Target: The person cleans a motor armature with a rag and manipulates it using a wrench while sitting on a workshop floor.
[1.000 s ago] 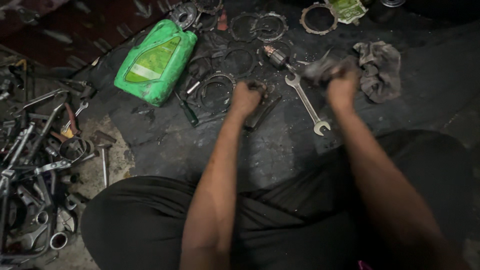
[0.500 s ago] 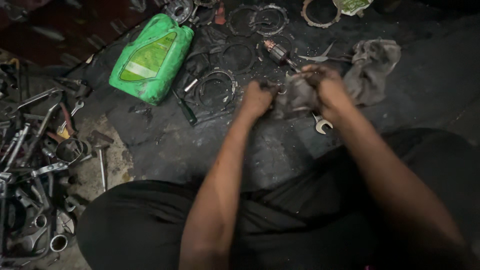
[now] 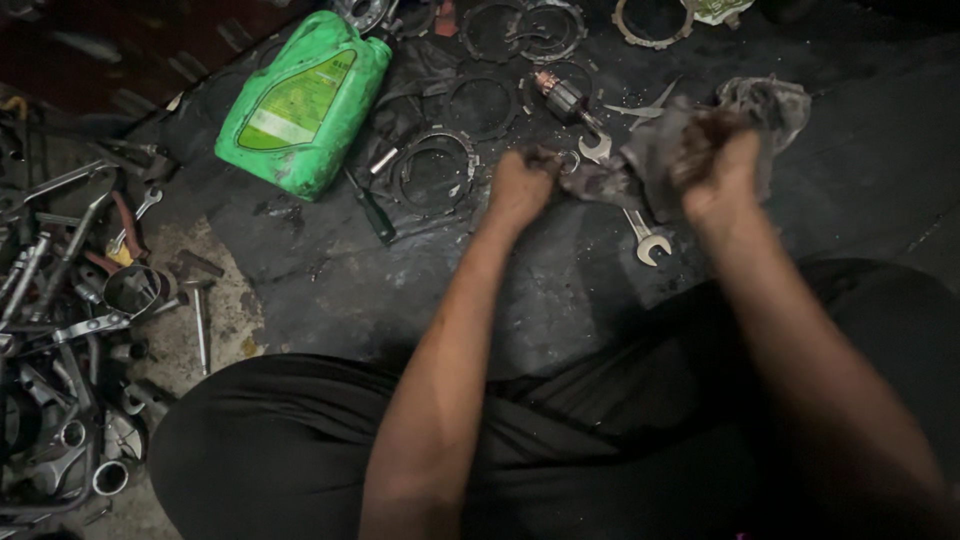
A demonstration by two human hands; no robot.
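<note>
My left hand (image 3: 520, 183) and my right hand (image 3: 716, 165) both grip a dirty grey rag (image 3: 645, 160), stretched between them above the dark floor mat. My left hand pinches its left end, my right hand bunches its right part. Under the rag lies a silver open-ended wrench (image 3: 640, 235), partly hidden by the cloth. A second crumpled grey rag (image 3: 775, 100) lies just behind my right hand.
A green oil jug (image 3: 300, 100) lies on its side at the upper left. Several metal rings (image 3: 435, 165), a small motor armature (image 3: 560, 97) and a screwdriver (image 3: 372, 212) lie behind my hands. A heap of wrenches and tools (image 3: 70, 300) fills the left edge.
My right hand brought the rag from the far right toward the middle; my left hand took hold of its other end. Both hands now hold it spread wider apart.
</note>
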